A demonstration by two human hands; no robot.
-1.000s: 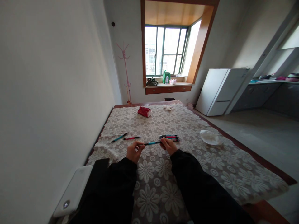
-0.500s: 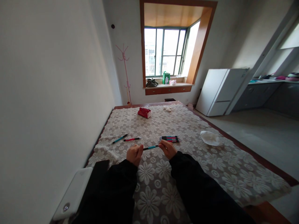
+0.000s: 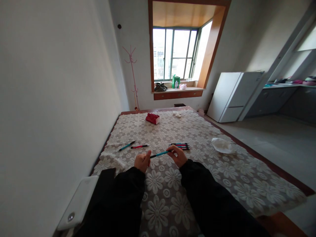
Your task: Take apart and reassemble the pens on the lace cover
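Note:
Between my two hands, above the flowered tablecloth (image 3: 158, 179), a blue pen with black ends (image 3: 160, 154) is held nearly level, its right end slightly higher. My left hand (image 3: 143, 162) is closed on the pen's left end, thumb on top. At the other end, my right hand (image 3: 177, 155) pinches the tip between thumb and fingers. Just beyond the right hand lies a row of several pens (image 3: 178, 144), blue and red, side by side. To the left, a loose blue pen (image 3: 126, 146) lies at a slant, with a red pen (image 3: 140, 146) beside it.
A red tissue pack (image 3: 152, 118) sits farther back, near a crumpled white tissue (image 3: 177, 114). White paper (image 3: 222, 145) lies on the right. At the near left are a white device (image 3: 79, 202) and a dark flat object (image 3: 108, 174). A wall (image 3: 61, 98) borders the table's left side.
The blue pen has tilted a little, its right end rising. My right hand has lifted slightly and its fingers have shifted on that end; more of the blue barrel shows.

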